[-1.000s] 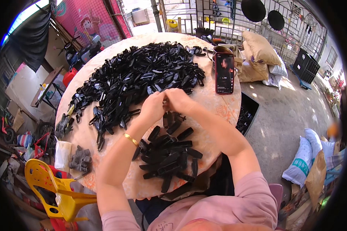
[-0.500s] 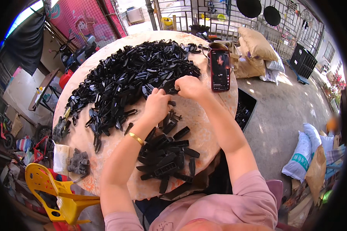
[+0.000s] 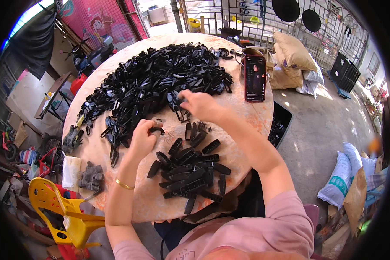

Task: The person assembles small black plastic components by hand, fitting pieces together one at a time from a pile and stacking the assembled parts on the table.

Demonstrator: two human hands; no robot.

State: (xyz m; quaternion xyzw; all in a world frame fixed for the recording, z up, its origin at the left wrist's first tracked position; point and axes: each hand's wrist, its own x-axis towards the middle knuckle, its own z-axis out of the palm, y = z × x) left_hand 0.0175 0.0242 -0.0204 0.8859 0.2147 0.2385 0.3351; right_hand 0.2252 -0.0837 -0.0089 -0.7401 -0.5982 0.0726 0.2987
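Observation:
My left hand (image 3: 144, 141) is closed on a small black plastic piece (image 3: 157, 129), held above the table near the front of a big heap of glossy black plastic parts (image 3: 160, 73). At the heap's front edge is my right hand (image 3: 200, 106), with thumb and fingers apart and nothing visible between them. Beneath its fingertips lie a few loose black parts (image 3: 177, 108). Nearer me is a smaller pile of long black plastic pieces (image 3: 193, 173), some hollow like narrow housings. What exactly these parts are, I cannot tell.
The round table (image 3: 130, 190) has a patterned cover. A phone (image 3: 254, 80) leans against a metal cup at its right. Dark gloves (image 3: 91, 177) lie at the left edge beside a white packet (image 3: 71, 172). A yellow chair (image 3: 65, 212) and a black crate (image 3: 280, 125) stand close by.
My hands have drawn apart: the left moved left and toward me with the black piece, the right shifted slightly left along the heap's edge. Its fingers have opened.

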